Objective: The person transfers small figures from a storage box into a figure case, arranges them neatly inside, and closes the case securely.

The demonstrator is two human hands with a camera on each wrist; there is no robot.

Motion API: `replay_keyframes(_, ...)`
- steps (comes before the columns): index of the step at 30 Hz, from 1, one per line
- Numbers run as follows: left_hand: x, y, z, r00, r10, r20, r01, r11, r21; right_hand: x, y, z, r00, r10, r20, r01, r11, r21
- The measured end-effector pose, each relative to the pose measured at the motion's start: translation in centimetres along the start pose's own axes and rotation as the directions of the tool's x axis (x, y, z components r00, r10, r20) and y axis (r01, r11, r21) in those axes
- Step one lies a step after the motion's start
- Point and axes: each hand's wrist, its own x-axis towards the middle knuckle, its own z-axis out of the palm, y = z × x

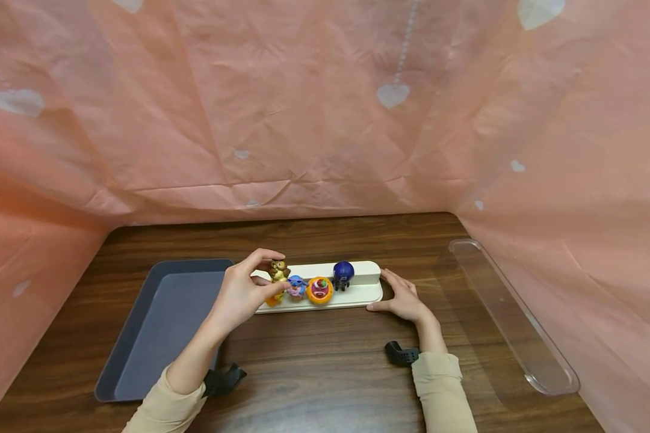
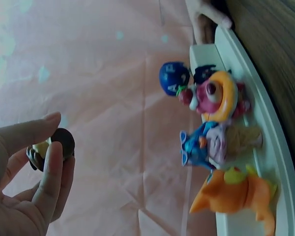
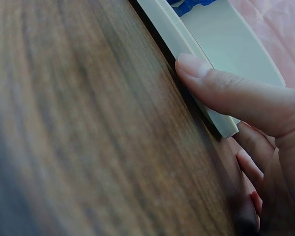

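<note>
My left hand (image 1: 239, 296) pinches a brown and yellow owl-like figurine (image 1: 278, 270) above the left part of a white stepped stand (image 1: 367, 293). The left wrist view shows the figurine's round dark base (image 2: 64, 141) between thumb and fingers. On the stand, left to right, are an orange figurine (image 2: 236, 191), a blue one with glasses on a cone (image 2: 206, 142), a pink bear in an orange ring (image 1: 319, 291) and a figurine with a dark blue helmet (image 1: 343, 272). My right hand (image 1: 406, 299) grips the stand's right end, thumb (image 3: 196, 69) on its front edge.
A dark grey tray (image 1: 159, 337) lies on the table's left side, partly behind my left arm. Along the right edge lies a long clear plastic cover (image 1: 511, 319). Pink fabric with white hearts (image 1: 325, 120) surrounds the wooden table (image 1: 314, 361).
</note>
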Motion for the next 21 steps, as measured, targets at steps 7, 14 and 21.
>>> replay_keyframes(7, 0.3, 0.2, 1.1, 0.997, -0.081, -0.003, 0.081, 0.995, -0.063, 0.2, -0.2, 0.2, 1.000, 0.004, 0.002, -0.004, 1.000, 0.001)
replay_keyframes(14, 0.9, 0.3, 2.4, 0.986, -0.164, 0.026, 0.166, 0.966, -0.197, 0.3, -0.2, 0.2, 1.000, 0.004, 0.003, -0.004, 1.000, -0.015)
replay_keyframes(21, 2.0, 0.3, 4.6, 0.984, -0.176, 0.023, 0.176, 0.951, -0.256, 0.2, -0.1, 0.0, 1.000, 0.006, 0.000, -0.006, 1.000, -0.005)
